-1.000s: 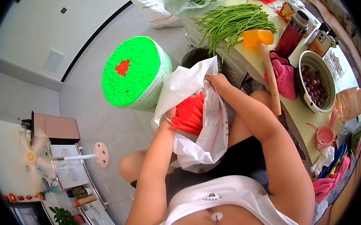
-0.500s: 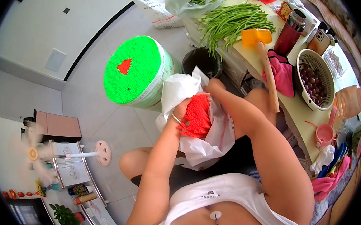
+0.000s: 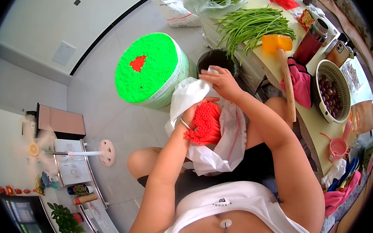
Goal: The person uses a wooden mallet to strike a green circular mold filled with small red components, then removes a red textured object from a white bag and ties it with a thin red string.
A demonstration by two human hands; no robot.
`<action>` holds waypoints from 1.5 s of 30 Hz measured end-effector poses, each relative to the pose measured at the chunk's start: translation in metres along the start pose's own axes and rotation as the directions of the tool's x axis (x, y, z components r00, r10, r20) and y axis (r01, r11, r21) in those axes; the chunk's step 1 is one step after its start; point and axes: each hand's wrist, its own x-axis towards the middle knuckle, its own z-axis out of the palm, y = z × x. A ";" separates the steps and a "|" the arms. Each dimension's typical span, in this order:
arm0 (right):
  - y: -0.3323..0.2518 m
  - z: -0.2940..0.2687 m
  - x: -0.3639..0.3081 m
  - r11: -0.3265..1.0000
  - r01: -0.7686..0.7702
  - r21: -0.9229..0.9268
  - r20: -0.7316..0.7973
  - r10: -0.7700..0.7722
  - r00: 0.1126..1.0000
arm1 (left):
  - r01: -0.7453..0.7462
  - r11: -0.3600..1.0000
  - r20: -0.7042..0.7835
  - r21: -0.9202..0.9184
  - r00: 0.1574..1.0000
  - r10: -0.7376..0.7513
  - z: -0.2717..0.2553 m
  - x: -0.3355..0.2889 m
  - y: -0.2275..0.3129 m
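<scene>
My left hand (image 3: 192,112) curls around a thick bundle of red straws (image 3: 207,124), their hollow ends facing up. A crumpled white plastic bag (image 3: 232,139) lies around the bundle, over my lap. My right hand (image 3: 223,82) hovers over the bag's far edge, fingers stretched out and apart, slightly blurred. A small white patch shows at those fingers; whether they touch it I cannot tell. Ahead to the left stands a pale round tub (image 3: 178,79) packed with upright bright green straws (image 3: 148,81), with a patch of red ones (image 3: 137,63) among them.
Behind my right hand is a dark bucket (image 3: 205,59). On the table at right lie green vegetable stems (image 3: 262,26), an orange-headed mallet (image 3: 286,76), a dark red flask (image 3: 311,41), a basket of grapes (image 3: 340,114) and a pink dipper (image 3: 338,146). A fan (image 3: 88,154) stands at left.
My right hand has lifted from the bag's edge and moved up toward the dark bucket, its fingers spreading. The left hand still holds the red straws. The whole view has shifted slightly.
</scene>
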 end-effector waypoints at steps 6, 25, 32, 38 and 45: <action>0.032 0.059 -0.029 0.975 -0.138 -0.175 0.456 0.204 0.866 | 0.062 0.998 -0.211 0.019 0.976 -0.056 0.006 0.007 -0.019; 0.054 0.085 -0.073 0.798 -0.078 -0.598 0.681 0.557 0.475 | 0.211 0.970 -0.480 0.121 0.868 -0.129 0.102 -0.042 0.010; 0.068 0.081 -0.084 0.797 -0.059 -0.601 0.719 0.572 0.395 | -0.137 0.366 -0.008 0.921 0.930 0.367 0.062 -0.098 -0.019; 0.051 0.058 -0.068 0.823 -0.326 -0.466 0.688 0.569 0.451 | -0.494 0.828 -0.147 0.266 0.828 0.541 0.039 -0.087 -0.061; 0.021 0.033 -0.033 -0.234 -0.725 0.648 0.760 0.261 0.595 | -0.495 0.706 -0.059 0.506 0.797 0.601 0.000 -0.051 -0.103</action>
